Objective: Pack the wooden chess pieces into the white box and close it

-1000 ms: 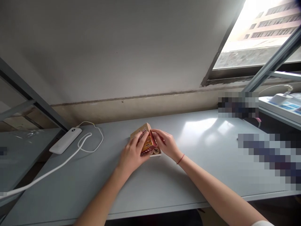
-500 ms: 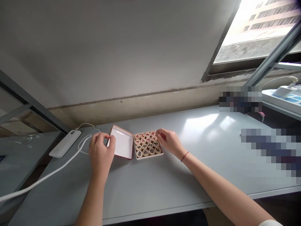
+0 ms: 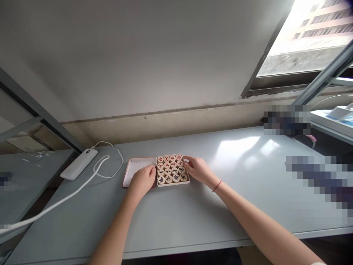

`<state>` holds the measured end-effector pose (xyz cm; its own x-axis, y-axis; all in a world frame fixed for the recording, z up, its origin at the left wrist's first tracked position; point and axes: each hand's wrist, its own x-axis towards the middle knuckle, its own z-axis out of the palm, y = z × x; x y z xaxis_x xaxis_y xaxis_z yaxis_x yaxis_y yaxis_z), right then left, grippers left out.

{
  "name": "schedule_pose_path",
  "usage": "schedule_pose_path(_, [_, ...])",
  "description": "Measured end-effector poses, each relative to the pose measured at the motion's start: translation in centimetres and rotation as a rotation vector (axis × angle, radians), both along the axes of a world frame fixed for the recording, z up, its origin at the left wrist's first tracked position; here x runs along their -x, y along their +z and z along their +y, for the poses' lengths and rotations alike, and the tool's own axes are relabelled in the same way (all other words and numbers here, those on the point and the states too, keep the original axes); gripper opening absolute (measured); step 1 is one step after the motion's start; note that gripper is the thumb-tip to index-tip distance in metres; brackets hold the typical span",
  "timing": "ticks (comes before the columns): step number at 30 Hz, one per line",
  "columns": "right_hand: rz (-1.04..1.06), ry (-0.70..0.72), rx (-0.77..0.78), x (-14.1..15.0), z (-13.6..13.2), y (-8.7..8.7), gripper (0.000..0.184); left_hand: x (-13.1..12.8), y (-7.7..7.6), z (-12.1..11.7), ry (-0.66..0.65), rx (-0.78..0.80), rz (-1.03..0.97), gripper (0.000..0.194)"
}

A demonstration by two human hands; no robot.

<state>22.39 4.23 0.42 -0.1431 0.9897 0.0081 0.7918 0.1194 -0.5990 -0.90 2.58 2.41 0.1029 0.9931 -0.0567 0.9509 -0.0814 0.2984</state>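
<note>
**Piece tray (image 3: 173,185) lies uncovered between two hands**

The tray sits on the grey desk (image 3: 193,217), filled with round chess pieces (image 3: 168,172), four rows of four. The lid (image 3: 134,167) lies inside-up just left of it; whether their edges touch, I cannot tell.

The likeliest mishap, I judge, is a spill: lifting one side of the tray unevenly could send pieces over its low walls. A sideways push from the lid might also skid the tray.

The left hand (image 3: 143,177) is over the lid's right part, fingers curled loosely near the tray's left wall; any grip is hidden. The right hand (image 3: 197,167) has thumb and forefinger close together at the tray's upper right side, apparently touching it, though I cannot tell whether they pinch it.
</note>
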Motion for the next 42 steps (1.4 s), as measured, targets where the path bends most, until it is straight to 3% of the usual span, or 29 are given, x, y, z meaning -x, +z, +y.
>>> schedule_pose_path(5, [0.004,0.006,-0.011,0.4,-0.1,0.0,0.037,-0.3,0.7,0.1,0.02,0.012,0.038,0.028])
schedule_pose_path(13, [0.014,0.029,-0.023,0.4,0.1,0.1,0.041,-2.2,2.3,2.6,0.023,-0.078,0.132,0.03])
schedule_pose_path(18, [0.017,0.037,-0.039,0.8,-0.2,0.0,0.042,-3.1,1.5,2.8,0.026,-0.124,0.169,0.023])
schedule_pose_path(25, [0.031,0.064,-0.049,1.1,-0.5,-0.6,0.042,-2.5,0.3,2.4,-0.018,-0.263,0.088,0.011])
schedule_pose_path(27, [0.074,0.059,-0.12,1.1,-0.7,-0.8,0.045,-2.4,0.4,2.3,-0.015,-0.317,0.054,0.011])
schedule_pose_path(30, [0.166,0.1,-0.388,1.4,-1.1,-0.5,0.046,-3.0,0.8,1.8,-0.041,-0.391,-0.118,0.013])
schedule_pose_path(33, [0.254,0.23,-0.61,1.7,-1.6,0.0,0.038,-4.0,1.3,1.1,-0.092,-0.325,-0.486,0.018])
schedule_pose_path(38, [0.283,0.298,-0.716,1.8,-1.7,0.2,0.021,-5.1,0.7,0.6,-0.092,-0.141,-0.799,0.02])
schedule_pose_path(42, [0.221,0.325,-0.765,1.4,-1.2,0.1,0.022,-4.9,0.0,1.0,-0.106,-0.088,-0.863,0.021])
